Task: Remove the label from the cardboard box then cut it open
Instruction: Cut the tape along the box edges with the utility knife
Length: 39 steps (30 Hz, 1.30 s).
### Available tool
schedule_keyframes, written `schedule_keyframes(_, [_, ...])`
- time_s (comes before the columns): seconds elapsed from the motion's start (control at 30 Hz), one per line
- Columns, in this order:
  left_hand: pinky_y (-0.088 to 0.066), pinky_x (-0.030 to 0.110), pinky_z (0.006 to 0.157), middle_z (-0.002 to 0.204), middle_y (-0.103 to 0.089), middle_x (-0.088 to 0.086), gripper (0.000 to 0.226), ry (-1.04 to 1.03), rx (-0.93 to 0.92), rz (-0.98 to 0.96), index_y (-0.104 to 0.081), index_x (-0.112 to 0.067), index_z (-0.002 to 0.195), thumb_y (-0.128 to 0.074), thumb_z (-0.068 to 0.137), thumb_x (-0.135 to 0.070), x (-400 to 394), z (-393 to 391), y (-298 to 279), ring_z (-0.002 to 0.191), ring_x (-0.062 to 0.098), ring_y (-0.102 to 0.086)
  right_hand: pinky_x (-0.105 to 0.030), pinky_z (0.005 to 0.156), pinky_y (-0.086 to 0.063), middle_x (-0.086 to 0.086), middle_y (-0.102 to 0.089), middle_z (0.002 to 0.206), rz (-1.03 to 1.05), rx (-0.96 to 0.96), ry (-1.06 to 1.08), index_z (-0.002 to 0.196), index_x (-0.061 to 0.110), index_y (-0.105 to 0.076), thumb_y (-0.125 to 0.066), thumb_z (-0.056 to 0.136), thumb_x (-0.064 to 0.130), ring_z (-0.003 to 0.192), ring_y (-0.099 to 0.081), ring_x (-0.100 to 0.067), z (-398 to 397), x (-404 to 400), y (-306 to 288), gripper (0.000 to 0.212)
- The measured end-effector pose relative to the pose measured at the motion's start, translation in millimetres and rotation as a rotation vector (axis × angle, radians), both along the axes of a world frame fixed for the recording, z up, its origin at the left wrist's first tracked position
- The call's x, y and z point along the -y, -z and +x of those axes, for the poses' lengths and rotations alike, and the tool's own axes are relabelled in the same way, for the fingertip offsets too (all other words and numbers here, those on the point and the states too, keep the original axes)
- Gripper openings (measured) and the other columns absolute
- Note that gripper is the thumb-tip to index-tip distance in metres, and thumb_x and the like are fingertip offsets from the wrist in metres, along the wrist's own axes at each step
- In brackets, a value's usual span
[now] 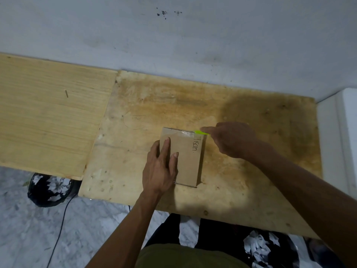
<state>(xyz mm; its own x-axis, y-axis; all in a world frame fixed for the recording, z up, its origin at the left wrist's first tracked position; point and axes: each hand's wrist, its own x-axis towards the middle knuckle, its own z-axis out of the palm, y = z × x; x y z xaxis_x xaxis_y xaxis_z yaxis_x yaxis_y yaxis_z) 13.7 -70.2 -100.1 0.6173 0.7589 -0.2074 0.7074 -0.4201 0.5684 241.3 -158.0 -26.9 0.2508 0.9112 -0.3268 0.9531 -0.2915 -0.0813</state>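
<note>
Your left hand [161, 167] lies flat, fingers spread, pressing the box's [186, 157] left side against the plywood table [241, 180]. The box sits between your hands. Your right hand [233, 139] is clenched around a green cutter [201, 132], its tip at the taped far-right corner.

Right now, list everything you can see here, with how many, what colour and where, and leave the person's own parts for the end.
cardboard box: one, brown, flat on the table centre, handwriting on top, clear tape at its far end
cutter: one, bright green, at the box's far right corner
table: one, stained plywood board, with a paler wood panel to its left
black bags: two, holding white paper scraps, on the floor
cable: one, black, on the floor
left hand: pressing flat on the box
right hand: gripping the cutter
</note>
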Motion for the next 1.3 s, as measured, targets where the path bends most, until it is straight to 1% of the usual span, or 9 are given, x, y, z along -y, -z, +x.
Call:
schedule_keyframes(0.3, [-0.051, 0.046, 0.092, 0.157, -0.028, 0.008, 0.059, 0.006, -0.009, -0.011, -0.026, -0.032, 0.154, -0.032, 0.1, -0.055, 0, 0, 0, 0.139, 0.027, -0.037, -0.033, 0.063, -0.044, 0.0, -0.063, 0.11, 0.005, -0.018, 0.009, 0.144, 0.045, -0.032, -0.034, 0.101, 0.027, 0.093, -0.063, -0.027, 5, 13, 0, 0.047])
schedule_keyframes(0.43, [-0.054, 0.051, 0.089, 0.154, -0.03, 0.008, 0.059, 0.013, -0.012, -0.002, -0.026, -0.034, 0.152, -0.028, 0.098, -0.059, 0, -1, 2, 0.135, 0.028, -0.041, -0.036, 0.066, -0.049, 0.001, -0.063, 0.107, -0.014, -0.018, 0.05, 0.143, 0.045, -0.034, -0.034, 0.101, 0.026, 0.092, -0.062, -0.026, 9, 19, -3, 0.046])
schedule_keyframes(0.6, [-0.056, 0.051, 0.085, 0.153, -0.031, 0.008, 0.06, 0.023, -0.008, 0.007, -0.025, -0.034, 0.152, -0.026, 0.097, -0.061, -1, -1, 5, 0.133, 0.028, -0.043, -0.038, 0.072, -0.053, 0.0, -0.063, 0.107, -0.007, -0.044, 0.078, 0.144, 0.043, -0.034, -0.035, 0.102, 0.028, 0.093, -0.062, -0.025, 12, 29, -2, 0.045])
schedule_keyframes(0.73, [-0.057, 0.05, 0.084, 0.151, -0.032, 0.007, 0.06, 0.034, -0.004, 0.013, -0.025, -0.032, 0.152, -0.027, 0.098, -0.059, -2, -1, 7, 0.131, 0.027, -0.044, -0.039, 0.081, -0.051, 0.002, -0.063, 0.113, -0.003, -0.095, 0.125, 0.143, 0.047, -0.036, -0.034, 0.102, 0.03, 0.104, -0.061, -0.025, 17, 36, -1, 0.044])
schedule_keyframes(0.87, [-0.057, 0.05, 0.084, 0.15, -0.033, 0.007, 0.061, 0.039, 0.009, 0.016, -0.027, -0.031, 0.152, -0.027, 0.098, -0.059, -2, -1, 7, 0.13, 0.026, -0.045, -0.035, 0.079, -0.046, 0.003, -0.063, 0.117, 0.003, -0.125, 0.154, 0.141, 0.048, -0.039, -0.039, 0.102, 0.031, 0.106, -0.06, -0.024, 20, 41, 5, 0.043])
schedule_keyframes(0.97, [-0.056, 0.049, 0.088, 0.153, -0.031, 0.008, 0.064, 0.023, 0.022, 0.012, -0.029, -0.031, 0.152, -0.026, 0.096, -0.061, -1, -1, 5, 0.135, 0.027, -0.042, -0.038, 0.084, -0.049, 0.003, -0.065, 0.123, 0.07, -0.199, 0.232, 0.136, 0.05, -0.045, -0.046, 0.099, 0.03, 0.109, -0.061, -0.026, 21, 48, 16, 0.042])
schedule_keyframes(1.07, [-0.056, 0.048, 0.087, 0.153, -0.031, 0.008, 0.066, 0.036, 0.021, 0.02, -0.028, -0.031, 0.153, -0.025, 0.095, -0.062, 0, -1, 3, 0.135, 0.027, -0.042, -0.039, 0.086, -0.05, 0.003, -0.065, 0.128, 0.114, -0.267, 0.291, 0.135, 0.049, -0.048, -0.05, 0.097, 0.029, 0.113, -0.061, -0.027, 22, 56, 28, 0.042])
schedule_keyframes(1.2, [-0.055, 0.046, 0.088, 0.153, -0.031, 0.009, 0.066, 0.035, 0.025, 0.027, -0.029, -0.029, 0.153, -0.025, 0.096, -0.061, 0, -1, 3, 0.135, 0.028, -0.042, -0.042, 0.081, -0.055, 0.003, -0.067, 0.126, 0.175, -0.352, 0.318, 0.131, 0.046, -0.05, -0.055, 0.094, 0.024, 0.106, -0.066, -0.028, 22, 60, 39, 0.044])
schedule_keyframes(1.3, [-0.056, 0.046, 0.088, 0.153, -0.031, 0.008, 0.064, 0.039, 0.024, 0.031, -0.028, -0.03, 0.153, -0.026, 0.096, -0.06, 0, -1, 4, 0.134, 0.027, -0.043, -0.038, 0.073, -0.055, -0.001, -0.072, 0.113, 0.187, -0.378, 0.293, 0.13, 0.04, -0.052, -0.056, 0.093, 0.02, 0.091, -0.069, -0.027, 25, 60, 42, 0.043])
